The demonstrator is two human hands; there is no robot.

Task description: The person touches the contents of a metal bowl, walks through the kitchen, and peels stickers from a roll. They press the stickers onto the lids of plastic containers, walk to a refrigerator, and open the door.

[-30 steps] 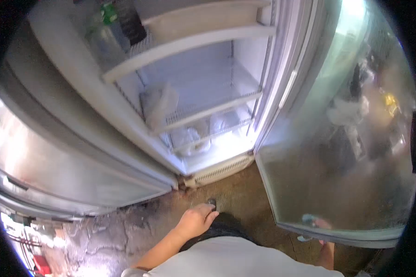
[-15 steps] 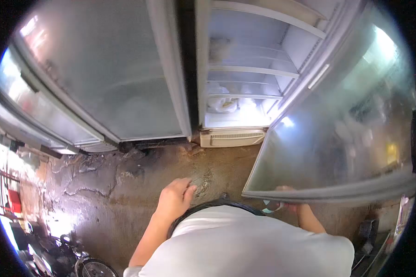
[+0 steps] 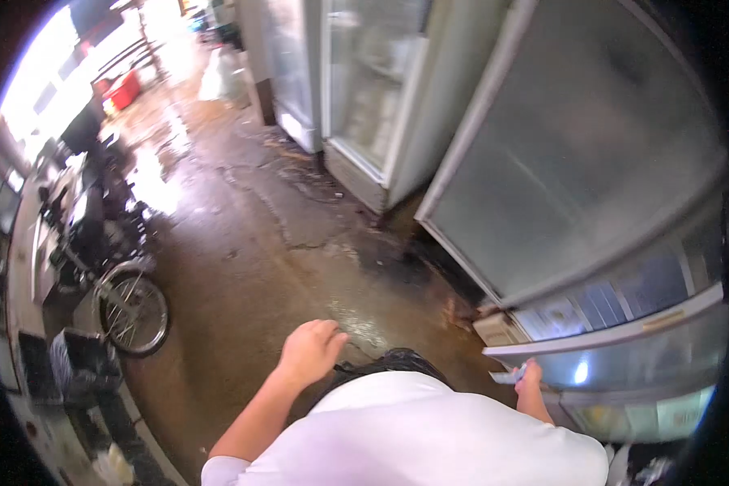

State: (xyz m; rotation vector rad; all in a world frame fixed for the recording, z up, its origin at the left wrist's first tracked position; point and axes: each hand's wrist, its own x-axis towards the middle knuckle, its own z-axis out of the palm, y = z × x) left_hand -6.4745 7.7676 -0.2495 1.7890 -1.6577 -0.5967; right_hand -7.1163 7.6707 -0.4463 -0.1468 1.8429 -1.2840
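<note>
My left hand (image 3: 312,352) hangs in front of my body with its fingers loosely bent and the thumb apart, holding nothing. Down at the right, my right hand (image 3: 530,374) is closed on a small pale, flat piece (image 3: 505,377); it is too small to tell its kind. That hand is close to the edge of an open fridge door (image 3: 624,364) with fogged glass. Behind the door, part of the fridge's shelves (image 3: 599,306) shows.
A wet concrete floor (image 3: 243,316) runs ahead and left. A motorbike (image 3: 134,312) stands at the left. Another fogged fridge door (image 3: 575,154) and glass-fronted cabinets (image 3: 373,105) line the right. A red container (image 3: 121,89) sits far back.
My view has swung left, so the open fridge has moved to the far right and the motorbike has come further into view. My right hand has come out from behind the door's edge.
</note>
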